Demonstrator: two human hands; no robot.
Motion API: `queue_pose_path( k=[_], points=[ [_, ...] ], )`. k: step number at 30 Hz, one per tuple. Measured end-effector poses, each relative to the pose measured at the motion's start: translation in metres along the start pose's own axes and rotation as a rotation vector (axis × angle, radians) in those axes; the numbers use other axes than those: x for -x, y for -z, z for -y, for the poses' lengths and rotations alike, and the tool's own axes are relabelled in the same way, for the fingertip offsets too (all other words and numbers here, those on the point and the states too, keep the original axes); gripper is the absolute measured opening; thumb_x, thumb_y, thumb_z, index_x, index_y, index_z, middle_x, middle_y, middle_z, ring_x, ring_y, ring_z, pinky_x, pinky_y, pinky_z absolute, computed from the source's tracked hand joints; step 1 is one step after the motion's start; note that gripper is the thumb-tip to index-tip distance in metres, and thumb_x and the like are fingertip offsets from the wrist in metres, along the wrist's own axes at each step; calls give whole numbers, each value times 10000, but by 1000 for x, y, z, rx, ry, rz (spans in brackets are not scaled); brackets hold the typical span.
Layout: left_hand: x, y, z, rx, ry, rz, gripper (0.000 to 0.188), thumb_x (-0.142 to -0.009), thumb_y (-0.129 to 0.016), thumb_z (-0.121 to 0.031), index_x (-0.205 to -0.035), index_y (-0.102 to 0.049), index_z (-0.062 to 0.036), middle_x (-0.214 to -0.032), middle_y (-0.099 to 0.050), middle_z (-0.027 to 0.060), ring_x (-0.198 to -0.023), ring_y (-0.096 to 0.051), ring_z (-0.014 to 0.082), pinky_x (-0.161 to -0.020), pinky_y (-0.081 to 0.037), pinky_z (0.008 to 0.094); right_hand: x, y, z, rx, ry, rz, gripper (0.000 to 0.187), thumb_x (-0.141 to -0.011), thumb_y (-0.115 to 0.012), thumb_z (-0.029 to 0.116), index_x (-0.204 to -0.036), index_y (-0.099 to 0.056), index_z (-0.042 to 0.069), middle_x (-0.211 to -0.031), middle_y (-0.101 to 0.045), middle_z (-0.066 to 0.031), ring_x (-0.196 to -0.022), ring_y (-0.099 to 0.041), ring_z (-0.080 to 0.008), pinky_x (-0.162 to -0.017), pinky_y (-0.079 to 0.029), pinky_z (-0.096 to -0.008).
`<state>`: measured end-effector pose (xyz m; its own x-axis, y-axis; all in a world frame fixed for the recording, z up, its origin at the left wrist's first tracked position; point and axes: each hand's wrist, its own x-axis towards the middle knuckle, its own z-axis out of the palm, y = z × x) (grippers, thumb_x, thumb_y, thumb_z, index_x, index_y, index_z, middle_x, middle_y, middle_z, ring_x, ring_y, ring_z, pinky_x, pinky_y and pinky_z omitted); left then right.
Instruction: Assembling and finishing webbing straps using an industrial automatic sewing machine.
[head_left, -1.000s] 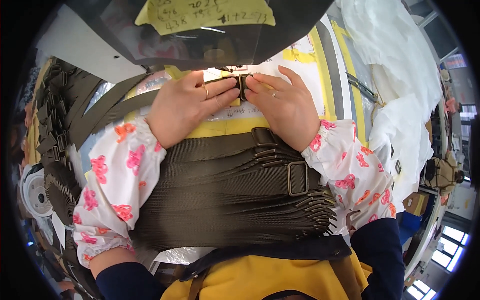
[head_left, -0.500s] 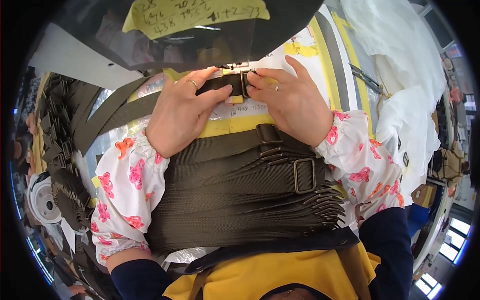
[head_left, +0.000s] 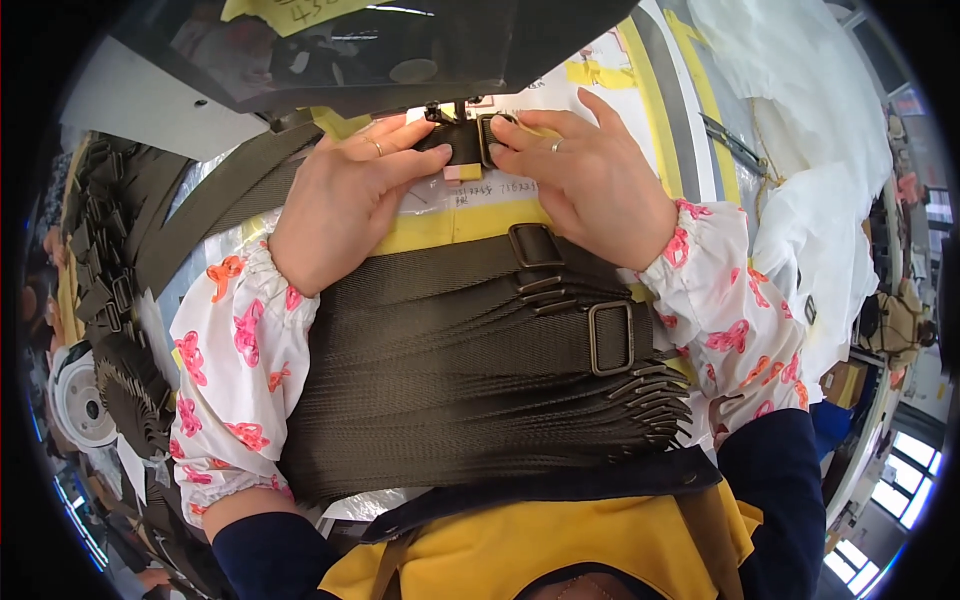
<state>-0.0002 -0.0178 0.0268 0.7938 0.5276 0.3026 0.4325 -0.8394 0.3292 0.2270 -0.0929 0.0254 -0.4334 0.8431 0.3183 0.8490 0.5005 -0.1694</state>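
Note:
A dark olive webbing strap (head_left: 459, 142) lies across the work surface under the sewing machine's presser foot (head_left: 456, 112). At its right end sits a rectangular metal buckle (head_left: 487, 142). My left hand (head_left: 345, 200) presses the strap down, thumb at its near edge and fingertips at the far edge by the foot. My right hand (head_left: 595, 185) pinches the buckle end between thumb and fingers, its other fingers raised. Nearer to me lies a thick pile of like straps (head_left: 450, 350), with metal buckles (head_left: 611, 338) at their right ends.
The dark sewing machine head (head_left: 390, 60) overhangs the strap. Tweezers (head_left: 735, 145) lie at the right, beside white sheeting (head_left: 800, 190). More straps with buckles (head_left: 110, 260) hang on the left, near a white round wheel-like part (head_left: 82, 398). Yellow tape (head_left: 455, 222) crosses the surface.
The whole view has shifted, so the surface and straps sit higher in it. My left hand has slid slightly left along the strap. My right hand stays at the buckle.

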Motion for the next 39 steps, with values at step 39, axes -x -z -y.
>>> queue_pose_path(
  k=[39],
  points=[
    [-8, 3, -14, -186, -299, -66, 381, -696, -543, -3, -1066, -598, -76, -1143, -584, 33, -1031, -551, 238, -800, -481, 330, -11, -4, 7, 54, 5, -67, 352, -658, -575, -13, -991, -647, 76, -1056, -638, -31, -1018, -547, -201, -1000, -297, -490]
  ],
)
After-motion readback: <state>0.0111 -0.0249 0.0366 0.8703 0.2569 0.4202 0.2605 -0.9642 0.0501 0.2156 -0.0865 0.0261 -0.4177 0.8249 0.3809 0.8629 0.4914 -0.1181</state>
